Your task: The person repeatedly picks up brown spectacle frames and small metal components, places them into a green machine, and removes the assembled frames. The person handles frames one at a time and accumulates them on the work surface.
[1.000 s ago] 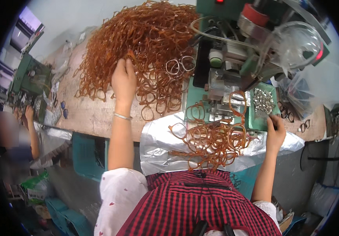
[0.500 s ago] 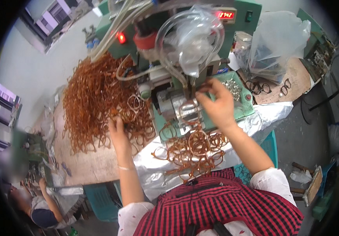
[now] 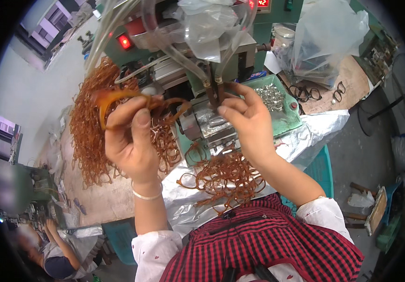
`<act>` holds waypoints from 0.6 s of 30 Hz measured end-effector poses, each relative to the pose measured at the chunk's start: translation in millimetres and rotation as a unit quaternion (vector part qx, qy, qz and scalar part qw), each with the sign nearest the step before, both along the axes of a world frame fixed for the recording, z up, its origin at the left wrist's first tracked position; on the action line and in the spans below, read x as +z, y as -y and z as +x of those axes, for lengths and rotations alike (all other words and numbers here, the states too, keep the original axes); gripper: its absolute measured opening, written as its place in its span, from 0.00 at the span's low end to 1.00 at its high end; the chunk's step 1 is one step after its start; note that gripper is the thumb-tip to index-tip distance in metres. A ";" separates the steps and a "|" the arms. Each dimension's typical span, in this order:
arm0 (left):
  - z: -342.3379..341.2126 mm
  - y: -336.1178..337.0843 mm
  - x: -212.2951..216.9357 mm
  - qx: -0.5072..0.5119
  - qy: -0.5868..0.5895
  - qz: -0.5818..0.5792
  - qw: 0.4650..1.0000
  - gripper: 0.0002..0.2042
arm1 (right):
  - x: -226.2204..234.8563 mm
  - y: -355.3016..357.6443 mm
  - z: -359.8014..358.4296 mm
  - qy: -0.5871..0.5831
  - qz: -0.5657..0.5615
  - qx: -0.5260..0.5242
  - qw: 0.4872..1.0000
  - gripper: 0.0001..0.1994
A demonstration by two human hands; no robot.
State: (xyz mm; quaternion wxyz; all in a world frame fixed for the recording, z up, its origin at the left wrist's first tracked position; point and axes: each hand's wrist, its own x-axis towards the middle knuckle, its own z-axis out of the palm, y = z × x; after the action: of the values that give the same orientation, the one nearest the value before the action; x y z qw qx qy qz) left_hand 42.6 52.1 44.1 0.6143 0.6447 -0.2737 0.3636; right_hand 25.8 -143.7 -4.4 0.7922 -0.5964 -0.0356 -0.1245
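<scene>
My left hand (image 3: 134, 141) is raised and pinches an amber plastic eyeglass frame (image 3: 111, 97) between thumb and fingers. Behind it lies a big heap of similar brown-amber frames (image 3: 92, 136). My right hand (image 3: 251, 124) is at the green bench machine, its fingers curled around the lower end of two dark metal feed rods (image 3: 215, 94). Its thumb and fingertips are close together, and whatever they grip is hidden. Under the rods sits a shiny metal fixture (image 3: 210, 122). Nearer me, a smaller pile of amber frames (image 3: 226, 176) rests on silver foil (image 3: 179, 202).
Right of the rods, a green tray (image 3: 284, 120) holds many tiny metal parts (image 3: 270, 96). Dark eyeglass frames (image 3: 310, 93) and a clear plastic bag (image 3: 329, 44) are at the right. Clear tubes (image 3: 179, 54) hang over the machine. Another person (image 3: 61, 256) sits at lower left.
My left hand has come up from the heap with an eyeglass frame in it. My right hand stays by the rods; the frame seen under them before is no longer visible there.
</scene>
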 end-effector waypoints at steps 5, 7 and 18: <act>-21.5 4.6 -14.7 -0.025 0.097 0.194 0.976 0.05 | -9.5 55.3 -14.6 0.124 -0.448 -0.105 0.879 0.22; -37.9 10.8 -26.0 -0.005 0.120 0.282 0.952 0.05 | -54.1 94.8 -8.8 0.007 -0.499 -0.146 0.854 0.17; -22.2 32.5 -64.3 -0.011 0.157 0.388 0.908 0.15 | -87.2 156.2 13.4 0.036 -0.401 -0.207 0.892 0.09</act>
State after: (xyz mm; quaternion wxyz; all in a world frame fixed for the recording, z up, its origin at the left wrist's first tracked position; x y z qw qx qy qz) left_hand 20.4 19.5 -20.3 0.2691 0.7636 -0.4931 0.3183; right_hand 39.1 -299.9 -91.6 0.4406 -0.8521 0.0132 -0.2822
